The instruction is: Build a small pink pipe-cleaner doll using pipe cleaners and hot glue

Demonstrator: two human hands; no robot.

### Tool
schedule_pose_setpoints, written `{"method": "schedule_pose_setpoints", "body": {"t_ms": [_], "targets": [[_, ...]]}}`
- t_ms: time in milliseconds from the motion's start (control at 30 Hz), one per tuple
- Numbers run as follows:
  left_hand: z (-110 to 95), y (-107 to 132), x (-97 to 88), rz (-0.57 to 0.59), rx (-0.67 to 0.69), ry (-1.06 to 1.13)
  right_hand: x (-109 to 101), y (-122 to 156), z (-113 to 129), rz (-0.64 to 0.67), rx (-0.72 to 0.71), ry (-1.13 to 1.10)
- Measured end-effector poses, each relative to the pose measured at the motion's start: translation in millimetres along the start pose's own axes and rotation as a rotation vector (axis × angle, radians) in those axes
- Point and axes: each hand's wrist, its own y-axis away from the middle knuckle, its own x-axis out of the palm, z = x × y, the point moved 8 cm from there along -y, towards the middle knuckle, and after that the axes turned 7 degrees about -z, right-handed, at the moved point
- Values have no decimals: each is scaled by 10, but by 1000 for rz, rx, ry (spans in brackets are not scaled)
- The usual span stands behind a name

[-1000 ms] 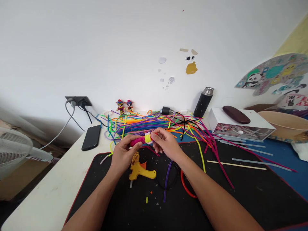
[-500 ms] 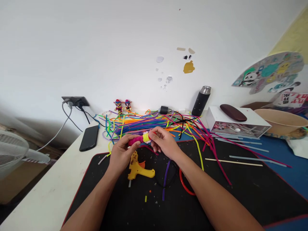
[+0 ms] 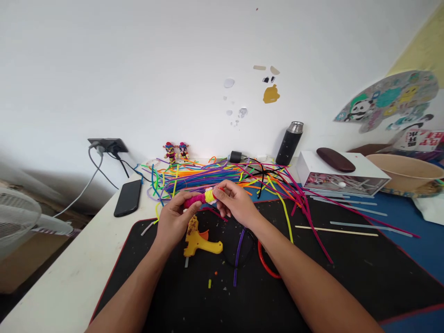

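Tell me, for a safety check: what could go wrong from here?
The left hand or right hand might squash the magenta-and-yellow piece they hold. Either could bump the yellow glue gun close by. The phone, near the left edge of the white desk, might fall if bumped.

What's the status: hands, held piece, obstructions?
Left hand and right hand both gripping. Magenta-and-yellow piece held between them. Yellow glue gun on black mat close by; nothing visibly blocking.

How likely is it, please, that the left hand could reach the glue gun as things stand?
Probably yes: the glue gun lies near the left hand with nothing seen on top, though that hand would likely need to release the pink-and-yellow piece first.
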Motion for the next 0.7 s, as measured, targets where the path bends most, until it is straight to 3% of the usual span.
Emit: {"method": "schedule_pose_setpoints", "body": {"t_ms": [700], "targets": [[-30,-1,40,3,14,1,-31,-10,-10,-14,18,18]]}}
